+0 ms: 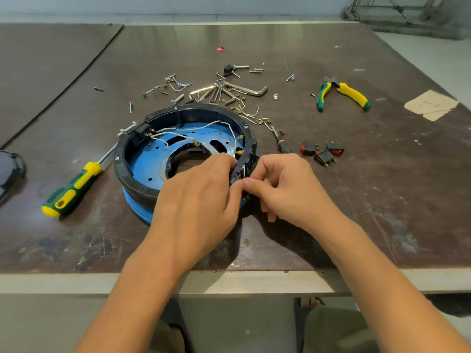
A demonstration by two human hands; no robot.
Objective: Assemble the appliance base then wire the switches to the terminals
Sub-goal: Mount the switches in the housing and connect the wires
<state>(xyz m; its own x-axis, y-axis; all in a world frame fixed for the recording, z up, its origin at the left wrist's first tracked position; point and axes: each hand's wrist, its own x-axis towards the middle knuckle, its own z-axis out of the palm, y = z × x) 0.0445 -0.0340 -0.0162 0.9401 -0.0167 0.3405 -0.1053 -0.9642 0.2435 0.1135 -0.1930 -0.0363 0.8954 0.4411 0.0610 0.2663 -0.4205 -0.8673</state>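
Note:
The round appliance base, a black ring over a blue plate, lies on the table with white wires looping inside it. My left hand reaches over the near right part of the ring, fingers curled on the black switch panel at the rim. My right hand pinches the same panel from the outside, thumb and forefinger meeting my left fingertips. Three loose rocker switches with red faces lie just right of the base. What sits between my fingertips is hidden.
A green and yellow screwdriver lies left of the base. Pliers rest at the right rear. Hex keys, screws and wire terminals are scattered behind the base. A dark cover sits at the left edge.

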